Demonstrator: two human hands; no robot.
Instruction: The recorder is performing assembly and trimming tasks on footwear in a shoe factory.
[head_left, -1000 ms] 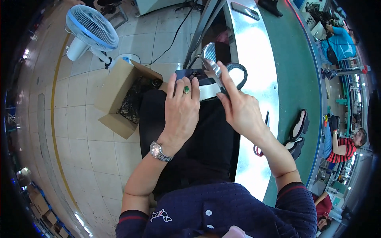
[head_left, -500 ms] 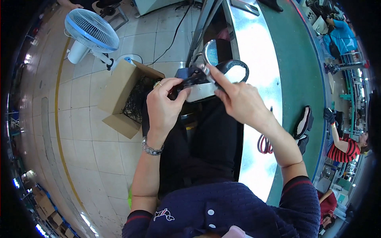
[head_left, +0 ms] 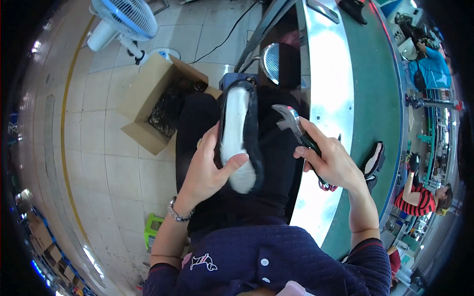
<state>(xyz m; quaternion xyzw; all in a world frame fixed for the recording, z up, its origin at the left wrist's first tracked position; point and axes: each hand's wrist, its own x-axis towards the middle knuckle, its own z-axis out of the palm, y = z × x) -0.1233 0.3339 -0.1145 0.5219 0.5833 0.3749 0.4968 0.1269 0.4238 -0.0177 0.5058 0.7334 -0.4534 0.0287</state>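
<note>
My left hand (head_left: 210,165) grips a black shoe upper (head_left: 234,128) with a pale, whitish bottom turned up. The thumb presses on that pale bottom near its lower end, and the fingers wrap the left side. The shoe points away from me above my lap. To its right, my right hand (head_left: 328,163) is closed round the dark handles of lasting pincers (head_left: 291,121). Their shiny curved metal head points up and left, apart from the shoe. At the shoe's far end is a dark blue block-like stand (head_left: 229,79), partly hidden.
A cardboard box (head_left: 143,93) holding tangled black strands stands on the floor at left, below a fan (head_left: 126,19). Along my right runs a metal bench edge (head_left: 333,84) beside a green belt (head_left: 370,93) carrying shoes (head_left: 375,158). A green stool (head_left: 152,224) is lower left.
The shoe has swung from lying crosswise to pointing away from me, nearer my body. My right hand and the pincers have moved away from it, down and right.
</note>
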